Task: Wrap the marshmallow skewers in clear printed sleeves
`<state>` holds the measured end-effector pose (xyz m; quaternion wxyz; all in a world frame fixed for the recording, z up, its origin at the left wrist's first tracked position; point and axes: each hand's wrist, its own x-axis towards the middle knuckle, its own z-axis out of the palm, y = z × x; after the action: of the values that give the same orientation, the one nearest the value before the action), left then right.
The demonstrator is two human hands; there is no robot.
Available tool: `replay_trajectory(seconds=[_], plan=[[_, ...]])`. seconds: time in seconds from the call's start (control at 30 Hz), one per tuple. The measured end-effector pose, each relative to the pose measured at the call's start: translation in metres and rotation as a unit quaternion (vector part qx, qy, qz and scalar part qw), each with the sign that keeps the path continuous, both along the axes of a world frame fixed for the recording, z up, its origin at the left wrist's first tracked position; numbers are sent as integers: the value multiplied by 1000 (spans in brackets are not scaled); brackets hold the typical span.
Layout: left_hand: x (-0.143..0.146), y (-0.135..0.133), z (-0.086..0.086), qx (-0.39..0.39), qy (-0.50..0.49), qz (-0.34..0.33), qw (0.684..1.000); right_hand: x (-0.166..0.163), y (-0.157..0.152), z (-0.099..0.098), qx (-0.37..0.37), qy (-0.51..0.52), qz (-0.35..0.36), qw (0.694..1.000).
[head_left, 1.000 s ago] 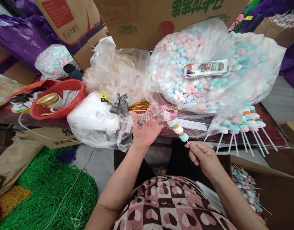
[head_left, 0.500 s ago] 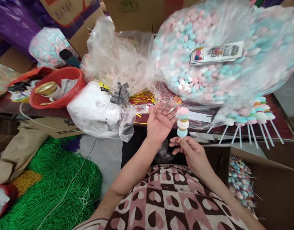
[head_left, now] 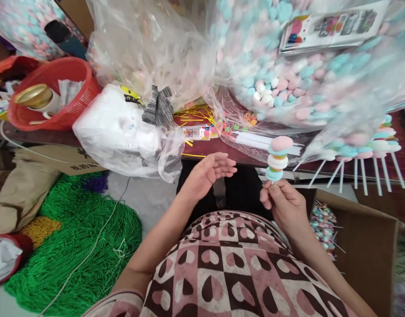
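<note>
A marshmallow skewer point(head_left: 278, 159), with pink, white and blue marshmallows and thin orange and green pieces between them, stands upright in my right hand point(head_left: 284, 204). My fingers pinch its stick just below the lowest marshmallow, hiding most of the stick. My left hand point(head_left: 210, 174) is open in front of the table edge, fingers loosely extended and holding nothing. Other marshmallow skewers point(head_left: 363, 152) lie along the table's right edge, their white sticks hanging over it. White sticks point(head_left: 258, 143) and small ring-shaped candies point(head_left: 250, 118) lie on the table beyond my hands.
A big clear bag of marshmallows point(head_left: 288, 88) bears a stack of printed labels point(head_left: 334, 26). Left are a white plastic bag point(head_left: 123, 136) and a red basket point(head_left: 86, 97). Below right stands a cardboard box point(head_left: 363, 251) of wrapped sweets; green cords point(head_left: 90, 237) cover the floor at left.
My right hand has carried the skewer to the right. My left hand has drawn back to the left and down, away from it. The view has shifted closer to the table.
</note>
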<state>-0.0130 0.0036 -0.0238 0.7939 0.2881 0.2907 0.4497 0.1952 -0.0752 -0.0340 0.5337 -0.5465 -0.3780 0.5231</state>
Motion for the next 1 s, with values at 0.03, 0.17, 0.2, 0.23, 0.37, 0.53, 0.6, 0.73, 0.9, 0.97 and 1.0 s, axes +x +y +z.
replay_trajectory(seconds=[0.03, 0.17, 0.2, 0.23, 0.37, 0.53, 0.6, 0.73, 0.9, 0.97, 1.0], plan=[[-7, 2, 3, 6, -3, 19, 1000, -3, -1, -1, -4, 8, 4, 1000], [-19, 6, 12, 23, -5, 68, 997, -16, -6, -12, -57, 26, 37, 997], [-19, 6, 14, 28, 1, 70, 997, -18, -7, -15, -71, 18, 42, 996], [-19, 7, 17, 34, 12, 69, 997, -20, -8, -18, -82, 7, 45, 996], [-22, 17, 25, 85, 119, 75, 986, -24, -6, -25, -112, 23, 17, 993], [-45, 55, 30, 244, 456, 153, 842, -28, -4, -27, -163, 72, 24, 984], [-53, 73, 29, 309, 583, 141, 738, -28, -4, -27, -168, 80, 35, 982], [-56, 99, 21, 338, 736, 63, 583, -27, -6, -28, -154, 75, 55, 984], [-54, 114, 9, 340, 742, 63, 574, -27, -6, -33, -139, 71, 66, 986], [-57, 117, 5, 337, 719, 83, 602, -27, -6, -34, -138, 76, 65, 985], [-58, 118, 5, 337, 709, 92, 612, -27, -6, -34, -137, 79, 64, 985]])
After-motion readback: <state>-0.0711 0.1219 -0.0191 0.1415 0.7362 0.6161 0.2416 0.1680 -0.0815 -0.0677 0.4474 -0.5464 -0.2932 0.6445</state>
